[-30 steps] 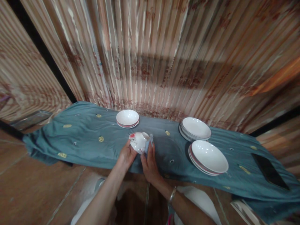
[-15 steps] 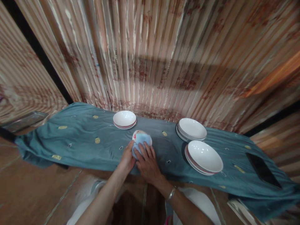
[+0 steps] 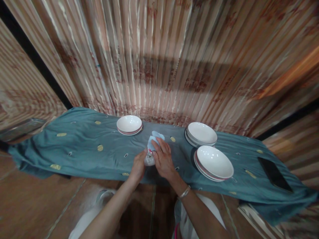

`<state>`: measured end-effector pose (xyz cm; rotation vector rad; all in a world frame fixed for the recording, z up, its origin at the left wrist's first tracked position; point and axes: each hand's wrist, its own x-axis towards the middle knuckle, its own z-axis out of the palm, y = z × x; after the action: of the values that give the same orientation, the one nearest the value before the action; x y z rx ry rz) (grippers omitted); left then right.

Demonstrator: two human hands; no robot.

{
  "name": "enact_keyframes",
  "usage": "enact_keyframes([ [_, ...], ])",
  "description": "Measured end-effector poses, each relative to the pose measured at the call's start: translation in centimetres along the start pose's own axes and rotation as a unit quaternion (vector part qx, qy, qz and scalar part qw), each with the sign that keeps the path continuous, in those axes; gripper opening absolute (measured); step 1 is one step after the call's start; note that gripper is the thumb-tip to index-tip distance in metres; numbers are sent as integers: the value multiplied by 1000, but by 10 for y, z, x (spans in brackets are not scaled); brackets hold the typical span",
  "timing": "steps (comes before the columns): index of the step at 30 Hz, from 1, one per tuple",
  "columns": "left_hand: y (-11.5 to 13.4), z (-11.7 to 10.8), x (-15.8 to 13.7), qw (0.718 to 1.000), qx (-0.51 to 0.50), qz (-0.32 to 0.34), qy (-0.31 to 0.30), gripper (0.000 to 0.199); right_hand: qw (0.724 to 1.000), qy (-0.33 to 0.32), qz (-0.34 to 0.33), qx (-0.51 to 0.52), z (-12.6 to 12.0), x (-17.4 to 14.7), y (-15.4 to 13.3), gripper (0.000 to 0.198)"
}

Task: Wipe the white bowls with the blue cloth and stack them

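My left hand (image 3: 139, 166) is closed on the near left side of a small white bowl (image 3: 150, 160) with a red floral pattern. Much of this bowl is hidden by my hands and a light blue cloth (image 3: 155, 137). My right hand (image 3: 163, 157) presses the cloth against the bowl's far right side, fingers bent over it. Behind my hands, to the left, stands a stack of white bowls (image 3: 129, 124) with reddish rims. Two more stacks lie to the right: white dishes (image 3: 202, 133) at the back and larger white dishes (image 3: 214, 162) in front.
A teal cloth with yellow pineapple prints (image 3: 82, 156) covers the table. A dark flat phone-like slab (image 3: 274, 174) lies at its right end. A pleated curtain (image 3: 159, 66) hangs right behind the table, and black poles (image 3: 37, 59) rise at both ends.
The blue cloth has slid from the bowl's front face to its far edge, with my right hand moving up and right. The bowl has turned and now shows its near patterned side.
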<state>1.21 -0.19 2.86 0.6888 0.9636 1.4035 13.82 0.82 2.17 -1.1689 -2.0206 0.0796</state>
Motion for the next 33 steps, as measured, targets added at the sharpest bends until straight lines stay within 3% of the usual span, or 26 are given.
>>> enact_keyframes([
  [3,2,5,-2,1000,-7,-3,-9,32,994,12,58,87,1,5,10,48],
  [7,5,9,-4,1000,-16,-26,-5,34,966,35,140,214,7,10,24,50],
  [15,10,4,0,996,-67,-43,39,36,850,45,354,388,31,7,45,70],
  [18,10,1,4,990,-108,-45,80,32,826,24,391,405,42,-1,42,81],
  [22,13,-2,10,980,-149,-69,115,26,841,44,353,407,59,-11,31,80],
  [33,17,-5,16,965,-196,-109,136,37,950,40,209,230,72,-41,7,65],
])
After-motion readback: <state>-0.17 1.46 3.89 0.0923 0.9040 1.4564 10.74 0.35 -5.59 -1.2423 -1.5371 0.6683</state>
